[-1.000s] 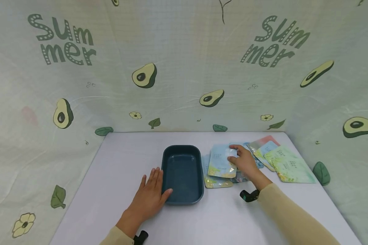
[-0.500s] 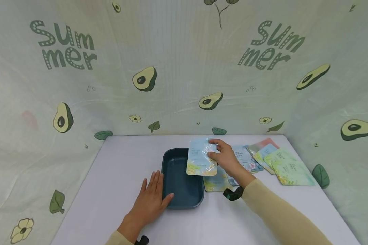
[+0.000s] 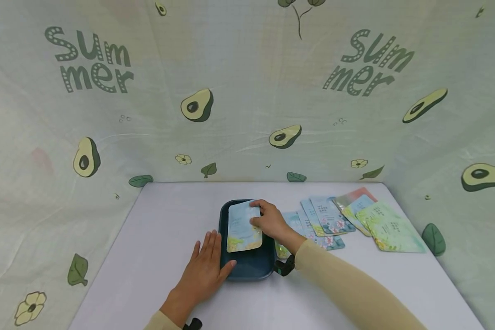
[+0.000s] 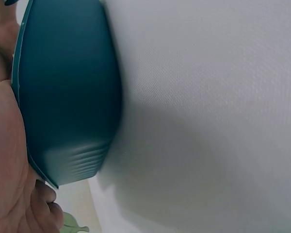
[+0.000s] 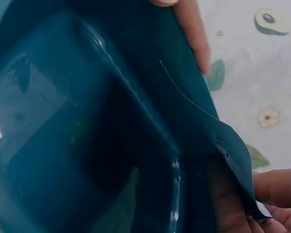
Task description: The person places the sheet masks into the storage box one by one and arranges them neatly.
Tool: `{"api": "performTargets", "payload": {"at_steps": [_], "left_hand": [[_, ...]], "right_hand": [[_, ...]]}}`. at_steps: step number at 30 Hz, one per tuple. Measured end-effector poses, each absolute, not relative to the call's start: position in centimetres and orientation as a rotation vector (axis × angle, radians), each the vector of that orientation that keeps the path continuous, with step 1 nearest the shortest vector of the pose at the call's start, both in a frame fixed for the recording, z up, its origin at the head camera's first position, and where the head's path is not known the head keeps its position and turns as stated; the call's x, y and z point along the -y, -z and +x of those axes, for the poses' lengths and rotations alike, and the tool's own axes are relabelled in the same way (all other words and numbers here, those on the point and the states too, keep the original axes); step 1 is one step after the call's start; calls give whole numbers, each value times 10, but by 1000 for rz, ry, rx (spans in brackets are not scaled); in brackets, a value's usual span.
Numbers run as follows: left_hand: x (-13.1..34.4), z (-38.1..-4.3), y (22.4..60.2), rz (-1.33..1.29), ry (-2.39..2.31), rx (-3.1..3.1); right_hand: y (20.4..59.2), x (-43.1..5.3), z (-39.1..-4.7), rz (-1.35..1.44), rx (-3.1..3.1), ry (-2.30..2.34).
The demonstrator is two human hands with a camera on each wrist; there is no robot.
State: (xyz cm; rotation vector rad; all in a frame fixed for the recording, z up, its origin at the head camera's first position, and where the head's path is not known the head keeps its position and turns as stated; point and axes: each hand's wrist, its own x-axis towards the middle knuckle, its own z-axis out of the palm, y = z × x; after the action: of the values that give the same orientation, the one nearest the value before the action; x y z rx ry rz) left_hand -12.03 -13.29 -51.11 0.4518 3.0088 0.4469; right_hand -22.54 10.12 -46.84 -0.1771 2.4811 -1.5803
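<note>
A light-blue sheet mask packet (image 3: 243,229) with a yellow floral lower edge is pinched along its right side by my right hand (image 3: 273,224). It overlaps the dark blue rectangular tray (image 3: 247,271) in the head view. In the right wrist view, thumb and fingers (image 5: 276,187) grip the bent packet (image 5: 235,148) inside the tray wall. My left hand (image 3: 202,271) lies along the tray's left side with straight fingers, its thumb over the rim. The left wrist view shows its palm (image 4: 7,145) against the rim of the tray (image 4: 70,87).
Several blue floral packets (image 3: 334,215) lie overlapping right of the tray, partly behind my right wrist. Farther right are green packets (image 3: 396,229) and a pink-and-silver one (image 3: 352,196). A patterned cloth (image 3: 239,151) hangs behind the white table (image 3: 169,206).
My right hand has lifted the light-blue packet off the pile and carried it left over the tray, uncovering packets beneath. The left hand stays at the tray's side.
</note>
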Motion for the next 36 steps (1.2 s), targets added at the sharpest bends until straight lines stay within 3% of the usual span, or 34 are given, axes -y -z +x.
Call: {"api": "performTargets", "payload": {"at_steps": [19,36], "left_hand": [[134,-121,511,492,-460,-3031],[134,-120,507,482,-465,-3018]], "right_hand": [[466,-93,-228,-384,-2479,1155],[462,-95,-227,-362,-2603,1040]]}}
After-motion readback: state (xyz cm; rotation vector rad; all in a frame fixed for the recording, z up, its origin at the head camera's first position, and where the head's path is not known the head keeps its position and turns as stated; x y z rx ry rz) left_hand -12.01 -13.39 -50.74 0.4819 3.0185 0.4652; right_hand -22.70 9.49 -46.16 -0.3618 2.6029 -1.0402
